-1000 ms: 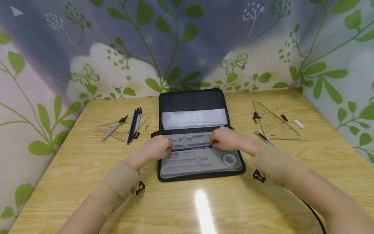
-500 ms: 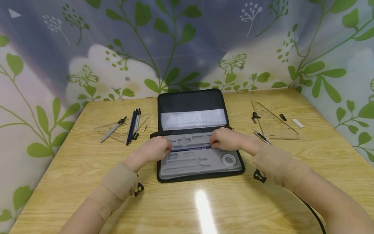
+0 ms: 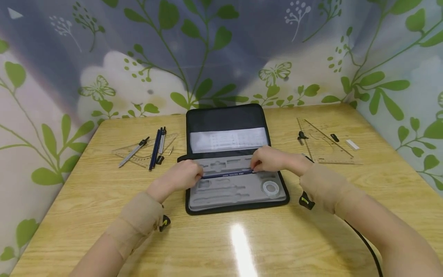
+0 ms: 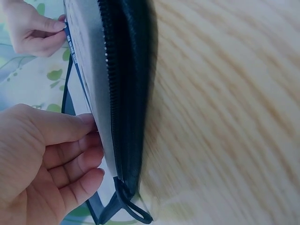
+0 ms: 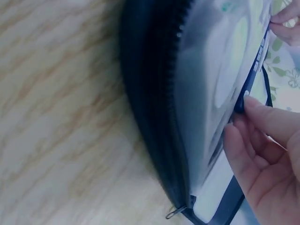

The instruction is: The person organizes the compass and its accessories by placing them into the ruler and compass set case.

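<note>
A dark blue pencil (image 3: 226, 175) lies crosswise over the grey moulded tray of an open black zip case (image 3: 238, 208). My left hand (image 3: 185, 175) pinches its left end; in the left wrist view the thumb and forefinger meet there, and the other fingers (image 4: 77, 171) curl loosely. At the other end my right hand (image 3: 270, 158) holds the pencil, the thumb (image 5: 262, 112) against its tip in the right wrist view. Whether the pencil sits in a groove I cannot tell. A white ring-shaped piece (image 3: 270, 188) lies in the tray's right front part.
On the left lie a compass (image 3: 134, 152), more blue pencils (image 3: 155, 150), a small sharpener (image 3: 160, 159) and a clear protractor. Clear set squares (image 3: 327, 144), a black compass attachment (image 3: 302, 135) and a white eraser (image 3: 352, 144) lie right. The case lid (image 3: 226, 115) leans back.
My right hand has shifted slightly up and to the right along the pencil, uncovering a recess in the tray below it. The left hand stays almost still.
</note>
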{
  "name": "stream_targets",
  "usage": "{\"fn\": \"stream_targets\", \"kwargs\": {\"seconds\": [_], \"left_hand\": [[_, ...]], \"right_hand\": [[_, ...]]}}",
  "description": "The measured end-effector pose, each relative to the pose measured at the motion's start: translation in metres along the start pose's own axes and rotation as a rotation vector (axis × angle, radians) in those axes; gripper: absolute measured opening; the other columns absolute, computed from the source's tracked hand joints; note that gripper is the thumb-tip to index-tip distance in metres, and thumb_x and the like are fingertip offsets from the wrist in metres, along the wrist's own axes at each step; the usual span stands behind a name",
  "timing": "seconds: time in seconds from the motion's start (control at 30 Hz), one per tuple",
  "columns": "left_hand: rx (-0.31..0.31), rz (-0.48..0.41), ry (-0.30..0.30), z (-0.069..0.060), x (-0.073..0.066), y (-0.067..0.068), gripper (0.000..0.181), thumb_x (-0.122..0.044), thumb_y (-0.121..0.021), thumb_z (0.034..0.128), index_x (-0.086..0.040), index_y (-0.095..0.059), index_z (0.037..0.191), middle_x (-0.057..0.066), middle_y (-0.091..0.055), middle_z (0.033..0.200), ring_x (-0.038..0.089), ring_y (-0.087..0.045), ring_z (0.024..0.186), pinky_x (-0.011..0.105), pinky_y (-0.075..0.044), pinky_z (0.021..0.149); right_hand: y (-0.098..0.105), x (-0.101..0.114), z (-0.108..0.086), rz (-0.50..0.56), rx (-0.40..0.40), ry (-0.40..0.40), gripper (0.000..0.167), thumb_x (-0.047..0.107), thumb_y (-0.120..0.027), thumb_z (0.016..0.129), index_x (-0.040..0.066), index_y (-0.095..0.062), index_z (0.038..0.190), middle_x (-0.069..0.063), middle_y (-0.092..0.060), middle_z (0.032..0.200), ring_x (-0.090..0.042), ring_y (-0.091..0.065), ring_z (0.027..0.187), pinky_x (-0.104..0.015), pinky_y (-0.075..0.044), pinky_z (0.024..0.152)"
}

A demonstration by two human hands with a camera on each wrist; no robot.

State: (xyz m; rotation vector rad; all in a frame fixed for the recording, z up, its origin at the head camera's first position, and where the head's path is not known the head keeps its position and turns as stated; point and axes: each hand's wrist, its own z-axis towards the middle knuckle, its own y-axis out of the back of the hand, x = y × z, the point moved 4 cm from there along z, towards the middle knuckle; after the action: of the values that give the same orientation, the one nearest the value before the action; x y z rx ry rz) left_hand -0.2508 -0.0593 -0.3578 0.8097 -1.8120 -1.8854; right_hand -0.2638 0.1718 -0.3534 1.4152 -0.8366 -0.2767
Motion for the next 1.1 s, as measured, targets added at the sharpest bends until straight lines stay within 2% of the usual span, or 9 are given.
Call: {"fn": "stream_targets", "kwargs": {"seconds": [0.2, 0.4, 0.5, 0.57, 0.63, 0.7, 0.83, 1.0, 1.1], "left_hand": [[-0.007, -0.009, -0.013, 0.0, 0.0, 0.0, 0.01, -0.001, -0.06, 0.0839, -0.003, -0.07, 0.083, 0.008, -0.067, 0.084, 0.022, -0.063, 0.081, 0.033, -0.051, 0.071], [-0.016, -0.011, -0.023, 0.002, 0.0, 0.0, 0.01, 0.0, -0.061, 0.0832, -0.003, -0.07, 0.084, 0.008, -0.067, 0.085, 0.023, -0.064, 0.082, 0.033, -0.051, 0.072], [-0.017, -0.017, -0.016, 0.003, 0.0, 0.001, 0.012, 0.001, -0.06, 0.0827, -0.003, -0.071, 0.083, 0.008, -0.068, 0.084, 0.022, -0.065, 0.079, 0.032, -0.052, 0.069], [-0.011, -0.035, -0.004, 0.004, 0.0, 0.001, 0.014, 0.002, -0.059, 0.0824, -0.004, -0.071, 0.08, 0.006, -0.067, 0.08, 0.017, -0.063, 0.071, 0.03, -0.051, 0.064], [-0.002, -0.051, 0.007, 0.005, -0.001, 0.001, 0.017, 0.004, -0.057, 0.0819, -0.005, -0.069, 0.073, 0.002, -0.063, 0.071, 0.012, -0.055, 0.061, 0.026, -0.047, 0.056], [0.018, -0.074, 0.027, 0.006, -0.001, 0.001, 0.022, 0.005, -0.055, 0.0817, -0.006, -0.064, 0.065, -0.001, -0.053, 0.061, 0.009, -0.042, 0.053, 0.024, -0.037, 0.049], [0.044, -0.095, 0.059, 0.007, -0.001, 0.0, 0.028, 0.007, -0.052, 0.0796, -0.009, -0.052, 0.057, -0.003, -0.035, 0.056, 0.01, -0.027, 0.051, 0.023, -0.025, 0.047], [0.052, -0.1, 0.065, 0.006, -0.001, 0.0, 0.039, 0.008, -0.05, 0.0782, -0.015, -0.031, 0.054, -0.004, -0.019, 0.055, 0.009, -0.017, 0.05, 0.023, -0.018, 0.046], [0.025, -0.084, 0.049, 0.005, -0.002, 0.001, 0.041, 0.009, -0.051, 0.0783, -0.016, -0.029, 0.054, -0.005, -0.017, 0.055, 0.009, -0.017, 0.05, 0.023, -0.017, 0.046]], "right_hand": [[-0.004, -0.002, 0.001, 0.02, -0.013, -0.015, 0.004, 0.008, -0.068, 0.082, 0.005, -0.071, 0.08, 0.001, -0.066, 0.077, -0.009, -0.057, 0.069, -0.027, -0.047, 0.064], [-0.005, 0.002, 0.003, -0.024, 0.005, -0.037, 0.004, 0.006, -0.067, 0.082, 0.007, -0.07, 0.079, 0.001, -0.064, 0.076, -0.011, -0.057, 0.068, -0.028, -0.047, 0.065], [-0.004, 0.004, 0.003, -0.037, 0.02, -0.048, 0.005, 0.005, -0.066, 0.083, 0.006, -0.071, 0.081, -0.001, -0.065, 0.078, -0.013, -0.058, 0.07, -0.029, -0.048, 0.066], [-0.004, 0.005, 0.003, -0.048, 0.026, -0.05, 0.005, 0.004, -0.066, 0.083, 0.006, -0.071, 0.081, -0.001, -0.065, 0.079, -0.013, -0.059, 0.071, -0.029, -0.048, 0.066], [-0.005, 0.006, 0.002, -0.064, 0.027, -0.045, 0.006, 0.004, -0.067, 0.082, 0.006, -0.071, 0.08, 0.0, -0.065, 0.078, -0.013, -0.059, 0.071, -0.029, -0.048, 0.065], [-0.006, 0.007, 0.003, -0.087, 0.023, -0.032, 0.007, 0.003, -0.066, 0.082, 0.006, -0.071, 0.078, 0.0, -0.065, 0.076, -0.012, -0.059, 0.069, -0.029, -0.048, 0.064], [-0.007, 0.009, 0.004, -0.109, 0.026, -0.028, 0.009, 0.002, -0.066, 0.081, 0.007, -0.071, 0.076, 0.001, -0.065, 0.074, -0.012, -0.059, 0.068, -0.029, -0.048, 0.064], [-0.007, 0.011, 0.007, -0.107, 0.052, -0.05, 0.009, 0.002, -0.065, 0.082, 0.007, -0.072, 0.079, -0.001, -0.067, 0.078, -0.014, -0.061, 0.072, -0.03, -0.05, 0.066], [-0.007, 0.011, 0.008, -0.107, 0.06, -0.065, 0.009, 0.002, -0.064, 0.084, 0.007, -0.072, 0.082, -0.001, -0.067, 0.08, -0.016, -0.062, 0.075, -0.03, -0.05, 0.067]]}}
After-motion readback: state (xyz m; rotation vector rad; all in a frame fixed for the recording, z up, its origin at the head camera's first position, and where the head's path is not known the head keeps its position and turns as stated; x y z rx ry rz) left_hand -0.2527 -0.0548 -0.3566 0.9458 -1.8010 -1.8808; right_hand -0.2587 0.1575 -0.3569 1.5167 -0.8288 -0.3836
